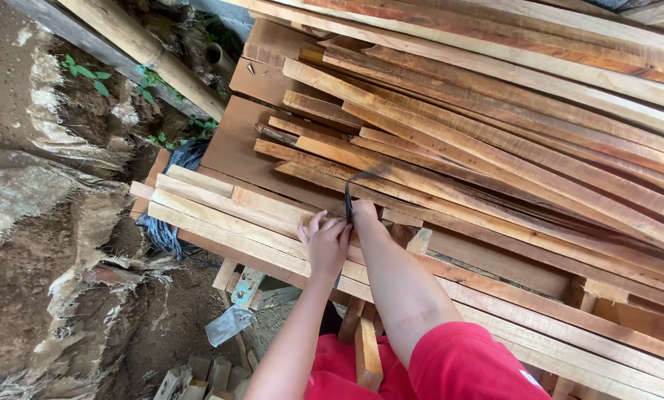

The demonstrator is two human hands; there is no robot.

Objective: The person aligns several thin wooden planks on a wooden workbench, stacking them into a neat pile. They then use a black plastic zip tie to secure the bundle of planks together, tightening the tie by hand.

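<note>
My left hand point(324, 243) lies flat with fingers apart on a pale wooden plank point(228, 215) at the near edge of a big stack of planks point(495, 155). Touching it on the right, my right hand point(364, 215) is closed around a thin dark tool point(348, 198) that stands up from the fist and looks blurred at its top. What kind of tool it is I cannot tell. Both hands are over the same pale planks, and a red sleeve point(465, 367) covers my right upper arm.
Long reddish and pale boards fan out to the right and far side. Bare earth and torn sacking point(43, 222) lie to the left. A dark bundle of cord point(173, 167) hangs beside the stack, and wood offcuts and a plastic scrap point(228, 324) are below.
</note>
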